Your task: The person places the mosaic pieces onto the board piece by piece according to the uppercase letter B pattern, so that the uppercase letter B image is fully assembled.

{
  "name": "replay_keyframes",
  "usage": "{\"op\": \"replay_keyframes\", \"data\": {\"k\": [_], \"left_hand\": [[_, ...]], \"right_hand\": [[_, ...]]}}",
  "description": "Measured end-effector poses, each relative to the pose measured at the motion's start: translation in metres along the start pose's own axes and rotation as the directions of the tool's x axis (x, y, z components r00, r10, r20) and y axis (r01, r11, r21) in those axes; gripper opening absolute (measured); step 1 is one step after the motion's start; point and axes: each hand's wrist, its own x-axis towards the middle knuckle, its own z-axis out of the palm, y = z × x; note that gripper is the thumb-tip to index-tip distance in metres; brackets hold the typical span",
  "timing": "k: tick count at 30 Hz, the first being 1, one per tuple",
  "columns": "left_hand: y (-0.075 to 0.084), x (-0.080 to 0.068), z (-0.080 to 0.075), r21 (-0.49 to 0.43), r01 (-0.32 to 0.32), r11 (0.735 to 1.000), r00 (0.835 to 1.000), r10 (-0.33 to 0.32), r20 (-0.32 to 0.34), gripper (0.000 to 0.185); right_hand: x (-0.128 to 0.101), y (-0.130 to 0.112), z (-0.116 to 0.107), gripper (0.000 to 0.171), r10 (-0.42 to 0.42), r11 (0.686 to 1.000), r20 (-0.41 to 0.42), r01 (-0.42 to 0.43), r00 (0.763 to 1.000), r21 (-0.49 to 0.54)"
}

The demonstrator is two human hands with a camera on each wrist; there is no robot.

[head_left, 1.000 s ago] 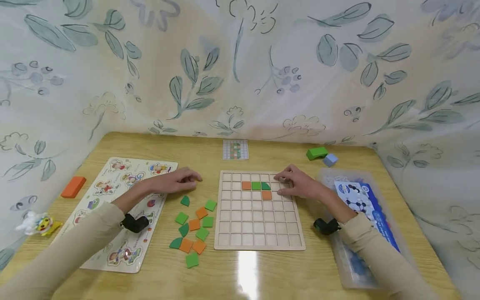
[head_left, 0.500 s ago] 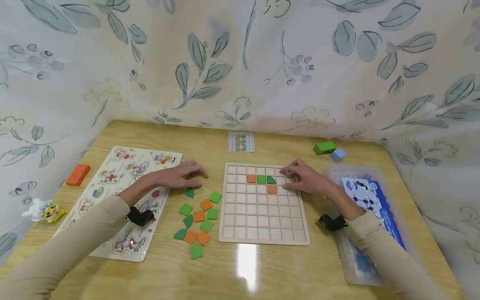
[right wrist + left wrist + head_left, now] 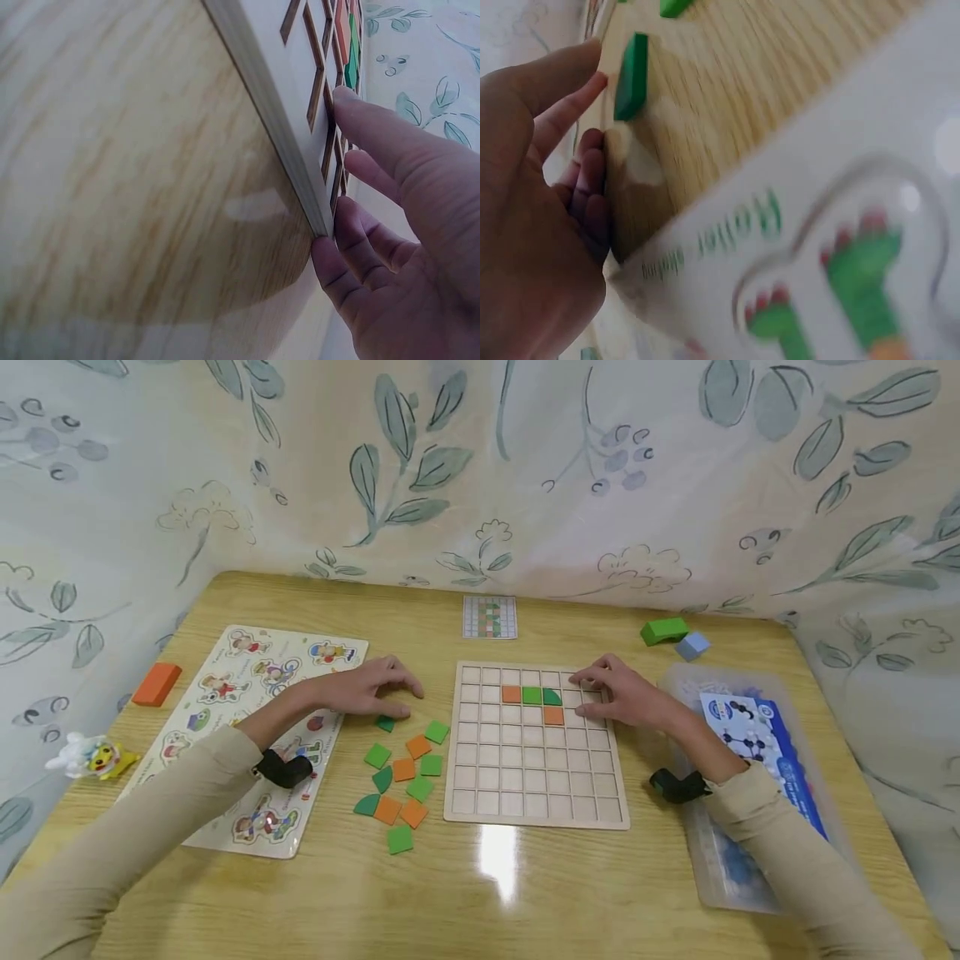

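Note:
In the head view, my left hand (image 3: 367, 687) hovers or rests by the puzzle board's right edge, thumb and fingers apart, holding nothing visible. It partly covers a dark green quarter-round tile (image 3: 385, 724); the left wrist view shows a dark green tile (image 3: 634, 79) beside the fingers, apart from them. My right hand (image 3: 626, 693) rests its fingertips on the upper right of a wooden grid board (image 3: 517, 777), with nothing pinched. Set in the grid are an orange tile (image 3: 512, 694), a green tile (image 3: 532, 695), a dark green quarter-round (image 3: 551, 697) and another orange tile (image 3: 553, 717).
Several loose tiles (image 3: 403, 769) lie left of the grid. A pattern card (image 3: 490, 617) sits behind it. The picture puzzle board (image 3: 217, 727), orange block (image 3: 157, 684) and toy figure (image 3: 105, 759) are left. A plastic box (image 3: 708, 860), green block (image 3: 664, 631) and blue block (image 3: 692, 647) are right.
The head view has tilted down. My left hand has shifted slightly toward the dark green quarter-round, with thumb and fingers spreading. My right hand stays at the grid's upper right.

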Motion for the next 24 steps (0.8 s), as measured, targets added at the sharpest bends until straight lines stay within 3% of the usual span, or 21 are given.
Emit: {"op": "replay_keyframes", "data": {"k": [2, 4, 8, 11, 19, 24], "left_hand": [[0.006, 0.002, -0.002, -0.011, -0.001, 1.0, 0.999, 0.002, 0.032, 0.032], [0.011, 0.002, 0.005, -0.012, -0.021, 1.0, 0.999, 0.022, 0.024, 0.034], [0.026, 0.001, 0.026, -0.012, -0.044, 0.999, 0.995, 0.043, -0.094, 0.033], [0.037, 0.004, 0.035, -0.018, -0.021, 1.0, 0.987, 0.018, -0.157, 0.031], [0.046, 0.015, 0.035, 0.048, 0.038, 0.998, 0.99, -0.031, -0.138, 0.023], [0.049, 0.023, 0.032, 0.071, 0.039, 0.997, 0.991, -0.029, -0.133, 0.022]], "right_hand": [[0.0, 0.001, -0.003, 0.047, -0.014, 1.0, -0.006, 0.014, 1.0, 0.0], [0.0, 0.002, -0.003, 0.047, -0.029, 1.0, -0.007, 0.029, 1.0, -0.004], [0.0, 0.001, -0.002, 0.048, -0.032, 0.999, -0.012, 0.032, 0.999, 0.001], [0.0, -0.001, -0.004, 0.048, -0.034, 0.999, -0.011, 0.034, 0.999, 0.001], [0.002, -0.001, -0.004, 0.048, -0.058, 0.998, -0.029, 0.058, 0.998, -0.001], [-0.005, -0.001, -0.003, 0.048, -0.038, 0.999, -0.026, 0.038, 0.999, -0.011]]}}
